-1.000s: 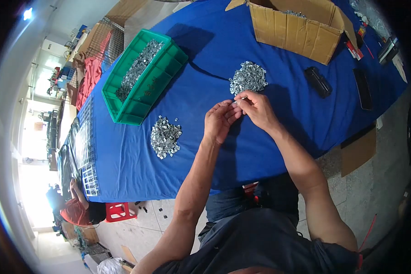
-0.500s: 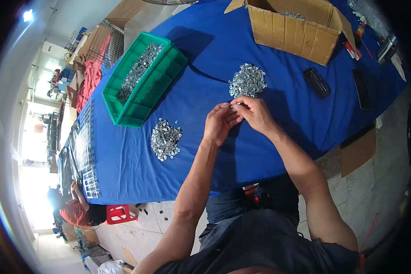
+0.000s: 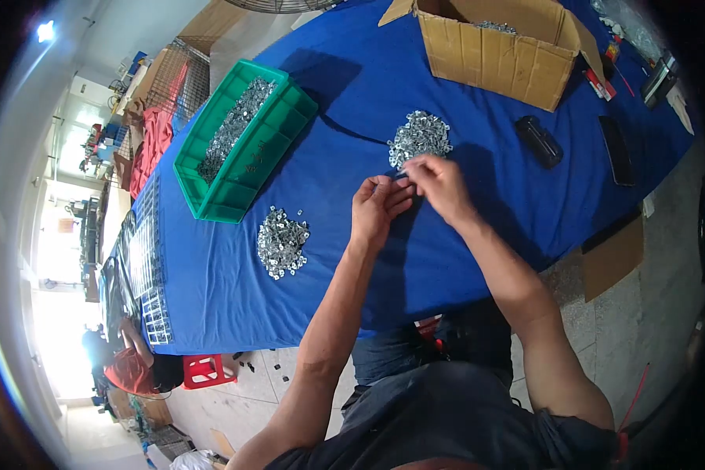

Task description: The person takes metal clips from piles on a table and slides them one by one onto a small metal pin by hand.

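Note:
Just below a pile of small metal parts [image 3: 421, 138], my two hands meet over the blue cloth [image 3: 337, 290]. My left hand [image 3: 378, 207] is turned palm up, its thumb and fingers pinched at something too small to make out. My right hand [image 3: 439, 185] has its fingers bent together at the left fingertips; whatever lies between them is hidden. A second pile of small metal parts [image 3: 282, 242] lies to the left of my left forearm. The green bin [image 3: 260, 154] beyond it holds many more small metal pieces.
A cardboard box [image 3: 497, 66] with metal parts inside stands at the back right. A black case [image 3: 538, 142] and a dark phone-like slab [image 3: 617, 151] lie to the right. White wire grids [image 3: 145, 251] line the left edge. A person in red [image 3: 130, 370] is at the far left.
My right hand has shifted slightly, its fingers lifting a little from the left fingertips. My left hand stays nearly in place, its fingers more curled. The whole view has drifted slightly.

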Tool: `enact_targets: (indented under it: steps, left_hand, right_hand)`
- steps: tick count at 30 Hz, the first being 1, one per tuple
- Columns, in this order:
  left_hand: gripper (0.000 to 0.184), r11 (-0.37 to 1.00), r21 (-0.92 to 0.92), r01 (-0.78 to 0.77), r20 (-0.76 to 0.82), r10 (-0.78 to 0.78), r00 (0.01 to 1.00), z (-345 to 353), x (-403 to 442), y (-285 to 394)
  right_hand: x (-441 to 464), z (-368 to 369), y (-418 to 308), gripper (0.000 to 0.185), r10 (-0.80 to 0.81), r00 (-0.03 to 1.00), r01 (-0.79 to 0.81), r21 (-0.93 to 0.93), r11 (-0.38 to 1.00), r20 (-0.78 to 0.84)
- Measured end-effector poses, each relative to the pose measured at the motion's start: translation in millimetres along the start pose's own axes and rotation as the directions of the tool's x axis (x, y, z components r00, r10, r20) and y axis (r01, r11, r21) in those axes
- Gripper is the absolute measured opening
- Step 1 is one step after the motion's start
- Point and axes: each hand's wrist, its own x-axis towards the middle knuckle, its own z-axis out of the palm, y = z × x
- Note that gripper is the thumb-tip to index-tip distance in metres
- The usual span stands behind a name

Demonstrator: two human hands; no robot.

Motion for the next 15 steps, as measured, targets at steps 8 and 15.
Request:
enact_targets:
  steps: [8, 15]
  left_hand:
    - [0.028, 0.871, 0.477, -0.119, -0.045, 0.159, 0.986, 43, 39, 18]
    - [0.037, 0.594, 0.701, -0.394, -0.029, 0.576, 0.817, -30, 5, 26]
  right_hand:
    - [16, -30, -6, 0.015, 0.16, 0.943, 0.001, 0.483, 0.876, -0.291]
    - [14, -25, 0, 0.013, 0.176, 0.984, -0.139, 0.48, 0.866, -0.034]
